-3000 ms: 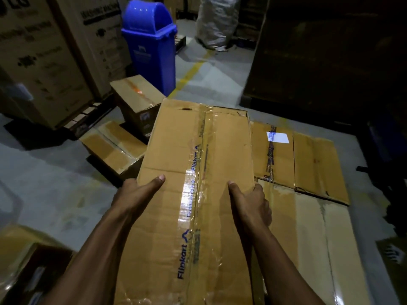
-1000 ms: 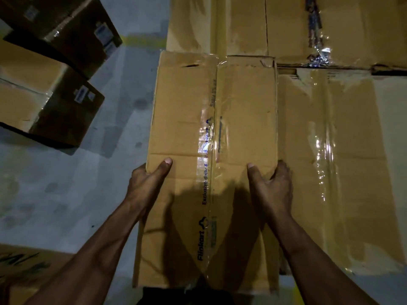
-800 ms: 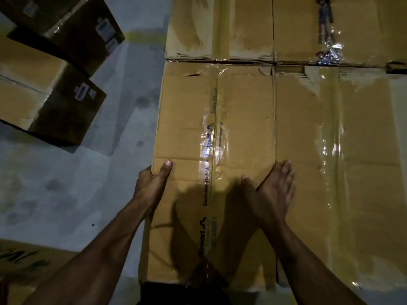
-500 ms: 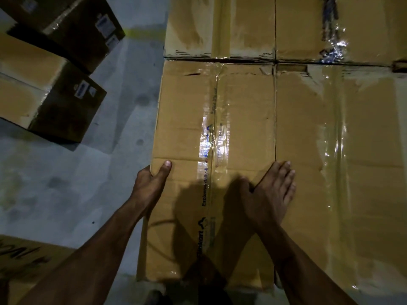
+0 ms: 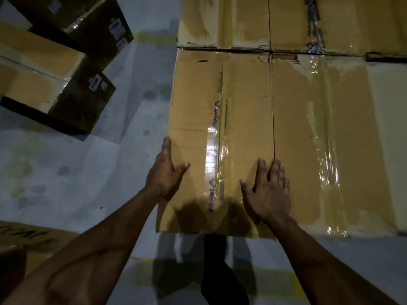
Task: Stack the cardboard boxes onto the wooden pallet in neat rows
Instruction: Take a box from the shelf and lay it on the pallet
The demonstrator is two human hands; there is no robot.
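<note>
Head cam: taped Flipkart box (image 5: 220, 133) sits at the stack's near-left corner, flush with its neighbours, left hand (image 5: 165, 172) and right hand (image 5: 267, 190) flat and open on it, loose boxes (image 5: 50, 73) left on the floor.

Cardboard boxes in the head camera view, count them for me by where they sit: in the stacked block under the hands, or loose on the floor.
Boxes in the stacked block: 4
Boxes loose on the floor: 3
Total: 7 boxes
</note>
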